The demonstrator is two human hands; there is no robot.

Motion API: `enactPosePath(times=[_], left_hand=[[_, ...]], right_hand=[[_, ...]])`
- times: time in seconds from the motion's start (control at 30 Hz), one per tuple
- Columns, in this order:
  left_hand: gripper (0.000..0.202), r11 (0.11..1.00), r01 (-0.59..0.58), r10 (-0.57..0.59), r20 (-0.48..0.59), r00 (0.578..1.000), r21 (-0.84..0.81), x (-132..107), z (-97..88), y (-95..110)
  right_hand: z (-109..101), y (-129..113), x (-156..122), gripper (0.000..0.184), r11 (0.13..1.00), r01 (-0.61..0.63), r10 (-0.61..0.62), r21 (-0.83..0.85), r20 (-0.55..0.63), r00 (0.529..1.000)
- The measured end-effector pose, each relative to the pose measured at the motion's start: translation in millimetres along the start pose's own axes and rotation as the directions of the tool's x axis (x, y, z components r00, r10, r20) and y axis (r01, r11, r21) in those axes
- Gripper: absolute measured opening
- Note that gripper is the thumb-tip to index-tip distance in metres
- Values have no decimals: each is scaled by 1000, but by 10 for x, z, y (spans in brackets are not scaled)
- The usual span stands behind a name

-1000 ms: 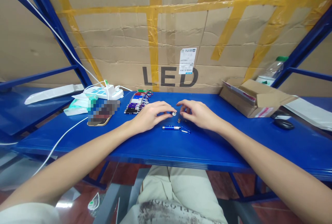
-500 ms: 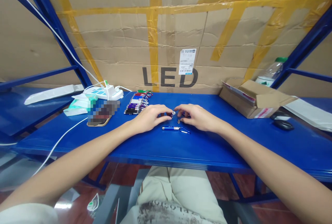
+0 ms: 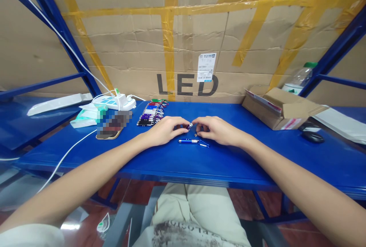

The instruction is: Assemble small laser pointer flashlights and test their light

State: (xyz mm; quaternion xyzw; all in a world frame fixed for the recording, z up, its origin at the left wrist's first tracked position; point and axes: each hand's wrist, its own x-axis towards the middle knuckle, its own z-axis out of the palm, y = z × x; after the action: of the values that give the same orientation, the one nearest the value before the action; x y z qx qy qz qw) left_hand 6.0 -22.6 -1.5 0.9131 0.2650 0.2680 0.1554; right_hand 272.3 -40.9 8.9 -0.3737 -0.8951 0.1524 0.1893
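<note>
Over the middle of the table, my left hand (image 3: 167, 129) pinches a small dark piece with a silvery end (image 3: 190, 125) between thumb and fingertips. My right hand (image 3: 215, 129) is curled, its index fingertip right by that silvery end; whatever its fingers hold is hidden. Just under the right fingertips is a tiny round metallic piece (image 3: 195, 135), too small to name surely. Nearer to me lies a blue keychain flashlight (image 3: 187, 141) with a silver end and a blue carabiner clip (image 3: 204, 144).
Several keychain flashlights (image 3: 150, 113) in various colours lie in a row left of my hands. Further left are a phone (image 3: 110, 132), a tissue pack (image 3: 87, 116) and a power strip (image 3: 121, 102). An open cardboard box (image 3: 281, 109) and a black mouse (image 3: 312, 137) are on the right.
My right fingers have closed in a little toward the left hand. The tiny metallic piece beneath them appears slightly further left and lower. My left hand has barely moved.
</note>
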Motion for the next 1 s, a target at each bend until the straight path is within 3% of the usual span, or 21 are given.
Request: enactPosePath(times=[0.17, 0.37, 0.7, 1.0], left_hand=[[25, 998, 20, -18, -35, 999, 59, -5, 2, -12], [25, 999, -13, 13, -8, 1000, 46, -5, -10, 51], [21, 999, 7, -7, 0, 1000, -48, 4, 25, 57], [21, 994, 35, -36, -9, 999, -101, 8, 46, 58]], right_hand=[[-8, -2, -19, 37, 999, 21, -26, -31, -159, 987], [-27, -113, -45, 35, 989, 150, -139, 6, -344, 929], [28, -152, -45, 37, 981, 196, -183, 3, -344, 921], [11, -201, -51, 36, 990, 139, -126, 20, -317, 940]])
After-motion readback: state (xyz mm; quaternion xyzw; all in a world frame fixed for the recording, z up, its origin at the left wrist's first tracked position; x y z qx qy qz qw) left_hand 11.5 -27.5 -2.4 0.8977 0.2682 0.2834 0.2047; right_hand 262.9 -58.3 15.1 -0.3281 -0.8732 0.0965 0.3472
